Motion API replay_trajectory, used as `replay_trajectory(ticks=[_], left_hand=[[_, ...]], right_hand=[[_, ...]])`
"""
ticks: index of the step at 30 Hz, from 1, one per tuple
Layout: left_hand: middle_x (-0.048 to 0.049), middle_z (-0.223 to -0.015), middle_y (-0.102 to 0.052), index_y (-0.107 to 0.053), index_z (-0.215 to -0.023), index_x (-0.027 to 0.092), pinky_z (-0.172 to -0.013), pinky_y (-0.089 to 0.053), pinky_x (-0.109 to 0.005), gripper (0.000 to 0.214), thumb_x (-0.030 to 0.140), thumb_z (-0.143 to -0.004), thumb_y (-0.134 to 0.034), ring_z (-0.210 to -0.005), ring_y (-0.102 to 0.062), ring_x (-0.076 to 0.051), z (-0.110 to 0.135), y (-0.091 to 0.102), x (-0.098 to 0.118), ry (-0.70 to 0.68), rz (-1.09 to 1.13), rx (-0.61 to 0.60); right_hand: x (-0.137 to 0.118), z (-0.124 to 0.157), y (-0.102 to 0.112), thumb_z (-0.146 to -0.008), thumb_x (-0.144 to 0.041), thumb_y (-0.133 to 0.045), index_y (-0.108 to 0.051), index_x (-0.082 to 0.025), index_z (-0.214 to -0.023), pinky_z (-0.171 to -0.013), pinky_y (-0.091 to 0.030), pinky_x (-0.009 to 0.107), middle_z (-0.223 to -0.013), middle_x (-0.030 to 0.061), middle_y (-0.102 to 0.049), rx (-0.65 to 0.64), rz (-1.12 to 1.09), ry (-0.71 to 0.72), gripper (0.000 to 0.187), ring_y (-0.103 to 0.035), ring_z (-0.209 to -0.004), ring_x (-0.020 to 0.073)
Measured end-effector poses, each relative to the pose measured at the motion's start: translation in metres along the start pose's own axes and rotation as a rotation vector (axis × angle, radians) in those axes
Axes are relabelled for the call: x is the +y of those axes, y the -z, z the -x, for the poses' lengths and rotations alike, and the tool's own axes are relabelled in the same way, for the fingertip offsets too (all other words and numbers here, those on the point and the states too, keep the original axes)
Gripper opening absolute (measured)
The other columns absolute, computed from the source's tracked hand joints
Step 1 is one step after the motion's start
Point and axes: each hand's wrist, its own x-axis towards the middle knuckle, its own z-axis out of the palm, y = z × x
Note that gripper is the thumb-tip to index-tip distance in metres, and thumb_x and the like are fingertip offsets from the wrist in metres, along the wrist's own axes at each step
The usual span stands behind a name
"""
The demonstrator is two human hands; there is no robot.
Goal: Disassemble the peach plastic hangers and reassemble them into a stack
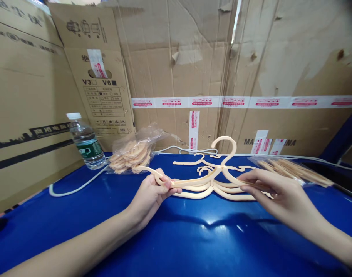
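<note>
A cream plastic clothes hanger is held up in front of me with its round hook on top. My left hand pinches its left arm between thumb and fingers, and a curved end sticks out past the hand. On the other side, my right hand is closed around the hanger's right arm; the fingers hide that end. Behind and below the held one, several more hangers of the same colour lie on the blue table.
At the left stand a water bottle and a clear bag of cream plastic parts. Another bag, with long cream rods, lies at the right. A white cable runs along the back. Cardboard boxes wall off the far side.
</note>
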Motion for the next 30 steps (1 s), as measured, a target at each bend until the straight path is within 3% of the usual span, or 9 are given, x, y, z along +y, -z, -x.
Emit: replay_trajectory(ticks=[7, 11, 13, 15, 18, 20, 25, 28, 30], left_hand=[[-0.0030, -0.079, -0.070, -0.054, -0.069, 0.015, -0.073, -0.058, -0.018, 0.021, 0.004, -0.083, -0.067, -0.078, -0.073, -0.015, 0.000, -0.004, 0.000, -0.019, 0.023, 0.028], [-0.0065, -0.093, -0.071, -0.058, -0.085, 0.016, -0.069, -0.058, -0.020, 0.006, 0.016, -0.088, -0.064, -0.078, -0.073, -0.016, 0.011, -0.009, -0.002, 0.058, -0.057, 0.009], [-0.0067, -0.100, -0.069, -0.059, -0.097, 0.020, -0.063, -0.058, -0.024, 0.016, 0.028, -0.086, -0.067, -0.074, -0.073, -0.019, 0.021, -0.011, -0.007, 0.102, -0.129, -0.153], [-0.0069, -0.102, -0.068, -0.058, -0.110, 0.025, -0.060, -0.059, -0.029, 0.032, 0.035, -0.082, -0.071, -0.075, -0.073, -0.023, 0.033, -0.012, -0.013, 0.076, -0.262, -0.451], [-0.0098, -0.111, -0.070, -0.063, -0.117, 0.026, -0.087, -0.056, -0.035, 0.026, 0.030, -0.091, -0.060, -0.101, -0.068, -0.026, 0.048, -0.014, -0.019, -0.243, -0.666, -0.875], [-0.0071, -0.115, -0.071, -0.062, -0.120, 0.025, -0.104, -0.045, -0.037, 0.027, 0.025, -0.099, -0.045, -0.113, -0.063, -0.023, 0.053, -0.015, -0.019, -0.538, -0.947, -1.010], [-0.0051, -0.123, -0.067, -0.052, -0.131, 0.021, -0.107, -0.041, -0.038, 0.033, 0.023, -0.102, -0.038, -0.119, -0.057, -0.022, 0.049, -0.012, -0.018, -0.963, -1.451, -0.958], [-0.0048, -0.118, -0.069, -0.053, -0.129, 0.022, -0.106, -0.041, -0.039, 0.032, 0.028, -0.100, -0.040, -0.114, -0.059, -0.022, 0.041, -0.005, -0.027, -1.137, -1.461, -0.820], [-0.0057, -0.120, -0.067, -0.052, -0.130, 0.022, -0.107, -0.041, -0.040, 0.036, 0.039, -0.100, -0.041, -0.115, -0.058, -0.022, 0.038, -0.002, -0.032, -1.126, -1.465, -0.800]], right_hand=[[0.003, 0.000, -0.002, -0.090, -0.039, -0.060, -0.067, -0.022, -0.090, -0.061, -0.059, 0.026, -0.081, 0.0044, -0.070, 0.041, -0.038, -0.086, 0.019, -0.068, -0.071, 0.0186], [0.007, -0.002, 0.000, -0.088, -0.047, -0.061, -0.067, -0.020, -0.089, -0.060, -0.060, 0.026, -0.083, 0.0055, -0.071, 0.077, -0.051, -0.145, 0.027, -0.068, -0.071, 0.0192], [0.007, -0.003, 0.002, -0.089, -0.048, -0.061, -0.067, -0.020, -0.092, -0.060, -0.060, 0.026, -0.087, 0.0061, -0.071, 0.060, -0.071, -0.170, 0.029, -0.067, -0.073, 0.0194], [0.006, -0.005, 0.003, -0.089, -0.047, -0.060, -0.066, -0.019, -0.094, -0.057, -0.058, 0.025, -0.087, 0.0066, -0.071, 0.012, -0.094, -0.178, 0.029, -0.067, -0.073, 0.0190], [0.005, -0.005, 0.002, -0.091, -0.043, -0.057, -0.064, -0.019, -0.088, -0.054, -0.053, 0.024, -0.080, 0.0051, -0.069, -0.153, -0.109, -0.184, 0.025, -0.064, -0.069, 0.0175], [0.004, -0.004, 0.000, -0.091, -0.038, -0.055, -0.062, -0.020, -0.082, -0.057, -0.052, 0.025, -0.077, 0.0033, -0.068, -0.275, -0.088, -0.193, 0.022, -0.063, -0.068, 0.0169], [0.003, 0.001, -0.001, -0.088, -0.024, -0.057, -0.060, -0.020, -0.078, -0.060, -0.046, 0.026, -0.074, 0.0007, -0.065, -0.424, 0.074, -0.127, 0.011, -0.059, -0.065, 0.0152], [0.003, -0.001, 0.001, -0.082, -0.018, -0.062, -0.061, -0.020, -0.076, -0.063, -0.043, 0.025, -0.078, 0.0011, -0.064, -0.494, 0.121, -0.066, 0.006, -0.059, -0.072, 0.0160], [0.005, -0.002, 0.001, -0.081, -0.015, -0.064, -0.062, -0.020, -0.076, -0.066, -0.042, 0.025, -0.080, 0.0014, -0.064, -0.534, 0.121, -0.042, 0.007, -0.059, -0.078, 0.0168]])
